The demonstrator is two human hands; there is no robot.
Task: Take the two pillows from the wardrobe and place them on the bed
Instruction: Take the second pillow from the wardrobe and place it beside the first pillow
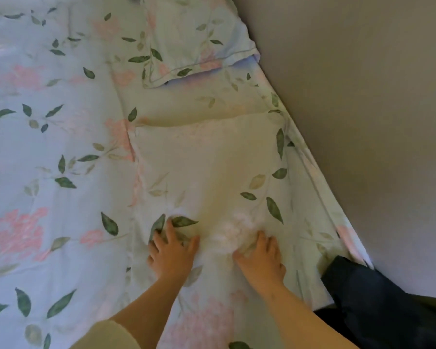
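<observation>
I see the near pillow (207, 172) lying flat on the bed (48, 147), close to the wall (350, 96). The left hand (170, 253) rests palm-down on its near edge, fingers spread and released, grasping nothing. The right hand (261, 258) presses beside it, fingers likewise released. The far pillow (194, 39) lies farther up the bed, apart from the first.
</observation>
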